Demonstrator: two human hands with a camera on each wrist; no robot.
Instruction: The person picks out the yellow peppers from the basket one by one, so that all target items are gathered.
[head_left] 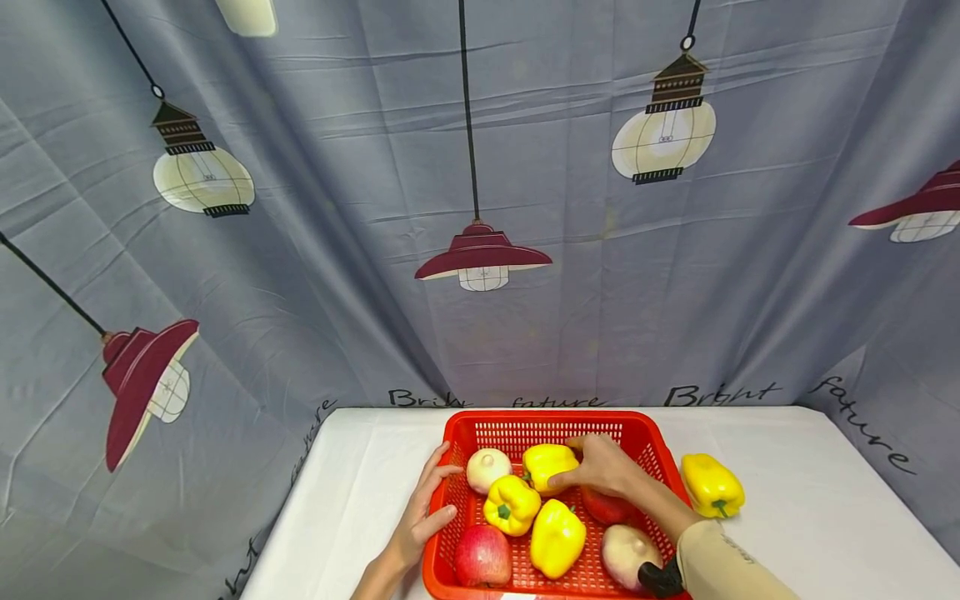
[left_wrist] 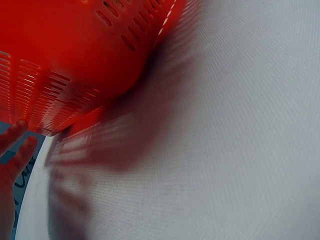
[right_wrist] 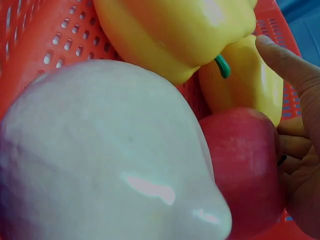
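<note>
A red plastic basket [head_left: 555, 419] holds several fruits and vegetables. In the head view my right hand [head_left: 606, 468] reaches over its right side and grips a yellow bell pepper [head_left: 549, 467], thumb on the near side. The right wrist view shows the thumb [right_wrist: 287, 62] against that pepper, fingers partly hidden behind a red apple [right_wrist: 245, 165]. My left hand [head_left: 420, 512] is at the basket's left rim, fingers straight and spread. Two more yellow peppers, one stem-up [head_left: 512, 505] and one lying [head_left: 558, 540], sit in the middle.
Another red apple [head_left: 482, 557] lies at the basket's near left, a pale round vegetable [head_left: 489, 468] at far left, and a larger pale one [head_left: 628, 554] under the right forearm. Outside, a yellow pepper [head_left: 712, 485] lies on the white table [head_left: 817, 500]. A grey curtain [head_left: 337, 250] hangs behind.
</note>
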